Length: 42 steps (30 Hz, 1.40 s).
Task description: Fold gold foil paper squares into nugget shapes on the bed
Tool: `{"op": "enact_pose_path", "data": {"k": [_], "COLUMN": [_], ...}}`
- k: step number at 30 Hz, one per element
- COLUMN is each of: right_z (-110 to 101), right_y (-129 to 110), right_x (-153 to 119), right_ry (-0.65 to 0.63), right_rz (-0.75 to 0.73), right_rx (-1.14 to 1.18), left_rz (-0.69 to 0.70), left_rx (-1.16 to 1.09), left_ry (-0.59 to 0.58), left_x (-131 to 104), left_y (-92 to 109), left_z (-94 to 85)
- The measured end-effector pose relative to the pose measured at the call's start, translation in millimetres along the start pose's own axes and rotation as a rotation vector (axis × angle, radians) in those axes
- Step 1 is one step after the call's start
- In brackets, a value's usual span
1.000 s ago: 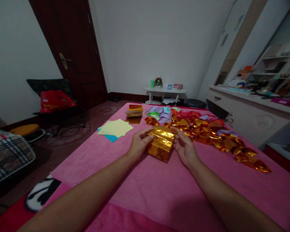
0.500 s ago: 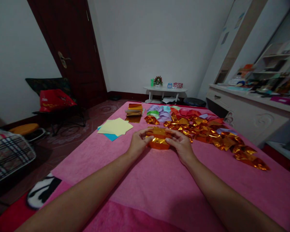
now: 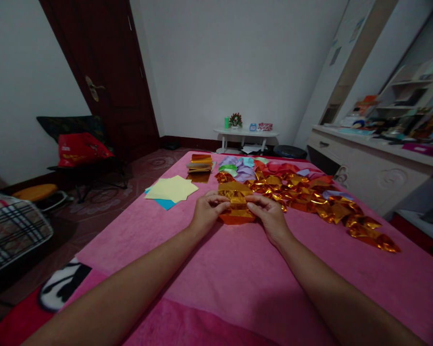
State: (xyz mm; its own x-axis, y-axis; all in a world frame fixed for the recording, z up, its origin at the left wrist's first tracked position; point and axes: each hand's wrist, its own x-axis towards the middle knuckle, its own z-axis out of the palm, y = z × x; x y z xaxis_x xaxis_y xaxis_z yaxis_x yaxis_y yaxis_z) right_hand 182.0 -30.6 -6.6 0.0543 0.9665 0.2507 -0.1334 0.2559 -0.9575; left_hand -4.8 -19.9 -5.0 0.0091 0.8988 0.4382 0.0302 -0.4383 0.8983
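A partly folded sheet of gold foil paper (image 3: 237, 204) is held just above the pink cloth, its upper and lower flaps spread apart. My left hand (image 3: 210, 211) pinches its left edge between thumb and fingers. On the opposite edge, my right hand (image 3: 267, 214) has the same kind of pinch. Beyond and to the right lie several folded gold foil pieces (image 3: 310, 197), loosely heaped. A stack of flat gold foil sheets (image 3: 199, 168) rests behind my left hand.
Yellow and blue paper sheets (image 3: 173, 189) lie left of my hands on the pink cloth (image 3: 216, 283). Folded purple, green and red papers (image 3: 245, 169) sit at the far side. A white dresser (image 3: 378, 168) stands on the right, and a chair with a red bag (image 3: 81, 150) on the left.
The gold foil paper has opened out: its upper flap now stands higher and the middle fold looks flatter. Both hands keep their pinch at nearly the same place.
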Motion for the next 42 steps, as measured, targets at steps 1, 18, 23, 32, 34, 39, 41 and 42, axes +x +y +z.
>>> {"op": "enact_pose_path", "data": {"k": [1,18,23,32,34,39,41,42], "right_z": [-0.1,1.5,1.5,1.1,0.5,0.4,1.3,1.8], "right_y": [-0.1,-1.7,-1.4,-2.4,-2.3,-2.4,-2.9,-3.2], "right_x": [0.2,-1.0,-0.8,-1.2,-1.6,-2.0,-1.9,-1.9], "right_ry": [0.007,-0.082,-0.071,-0.083,-0.063,0.023,0.035,0.038], "right_rz": [-0.008,0.074,0.034,-0.012,-0.009,-0.058,-0.083,-0.096], "right_rx": [-0.004,0.015,-0.015,-0.058,-0.053,-0.037,-0.051,-0.064], "left_rz": [0.001,-0.124,-0.072,0.111,0.102,0.002,-0.029,-0.033], "left_rx": [0.000,-0.119,-0.045,0.067,0.054,0.032,-0.036,-0.071], "left_ry": [-0.005,-0.106,-0.072,-0.061,-0.072,-0.053,-0.048,-0.052], "left_x": [-0.5,-2.5,-2.1,-1.8,-2.6,-3.9,-3.7,-3.5], "left_y": [1.1,-1.4,-1.5,4.8,4.6,1.1,-0.2,-0.9], "left_z": [0.6,3.0,2.2,0.7,1.0,2.6,3.5,3.8]}}
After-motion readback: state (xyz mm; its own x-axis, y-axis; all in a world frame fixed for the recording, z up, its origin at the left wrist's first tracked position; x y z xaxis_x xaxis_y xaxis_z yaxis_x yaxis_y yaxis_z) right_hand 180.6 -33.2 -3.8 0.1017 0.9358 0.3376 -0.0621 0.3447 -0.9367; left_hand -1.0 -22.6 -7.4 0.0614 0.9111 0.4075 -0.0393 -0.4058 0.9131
